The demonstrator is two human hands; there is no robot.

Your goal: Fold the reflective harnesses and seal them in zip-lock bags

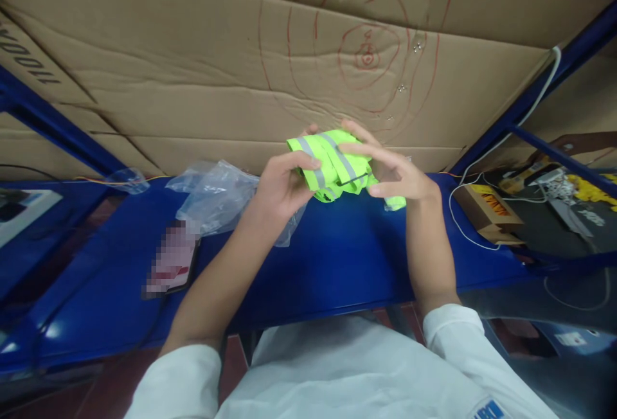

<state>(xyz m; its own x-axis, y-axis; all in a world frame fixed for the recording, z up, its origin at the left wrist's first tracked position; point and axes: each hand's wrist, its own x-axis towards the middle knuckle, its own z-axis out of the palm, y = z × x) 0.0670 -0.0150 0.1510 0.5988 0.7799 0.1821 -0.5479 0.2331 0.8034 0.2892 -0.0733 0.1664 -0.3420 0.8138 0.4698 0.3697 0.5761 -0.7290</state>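
Above the blue table, a neon yellow-green reflective vest (337, 162) with grey stripes is folded into a small bundle. My left hand (289, 178) grips its left side, thumb on top and the other fingers mostly hidden beneath. At the right side, my right hand (388, 165) has its fingers spread, some lying over the top of the vest and the thumb apart below. A loose end of the vest hangs below my right hand. Under and beyond my left forearm lies a crumpled clear plastic bag (216, 197).
A phone (173, 258), partly pixelated, lies on the blue table (347, 265) left of my left forearm. An open cardboard box (489, 213) stands at the right by a white cable (450, 204). Cardboard (202, 65) with red rings drawn on it backs the table.
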